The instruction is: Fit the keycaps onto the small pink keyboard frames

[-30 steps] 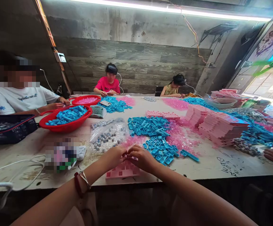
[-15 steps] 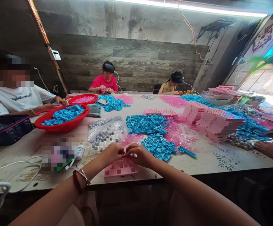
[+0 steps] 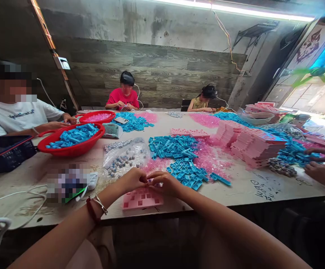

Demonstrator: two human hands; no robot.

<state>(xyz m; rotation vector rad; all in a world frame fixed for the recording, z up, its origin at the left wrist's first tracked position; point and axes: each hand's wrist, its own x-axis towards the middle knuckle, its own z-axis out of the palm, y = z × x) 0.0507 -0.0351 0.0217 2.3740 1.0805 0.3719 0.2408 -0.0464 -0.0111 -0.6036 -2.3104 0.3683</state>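
Note:
My left hand [image 3: 134, 182] and my right hand [image 3: 165, 183] meet over a pink tray with square holes [image 3: 142, 200] at the table's front edge. The fingers of both are pinched together around something small, too hidden to name. Just beyond my hands lie blue rectangular plastic pieces [image 3: 173, 147] in a heap, with smaller blue pieces [image 3: 189, 173] in front. Clear pink bits [image 3: 207, 160] are scattered beside them. A clear plastic bag [image 3: 125, 157] with small patterned beads lies beyond my left hand.
Pink trays [image 3: 259, 145] are stacked at the right, near a co-worker's hands [image 3: 323, 172]. Red baskets [image 3: 71, 145] and a dark basket [image 3: 8, 153] stand left. Behind a white cable [image 3: 36, 192], several people sit around the table [image 3: 226, 192].
My hands stay together above the pink tray, with slight finger movement. At the right, the co-worker's hands have moved left over the blue pieces. The view has shifted slightly.

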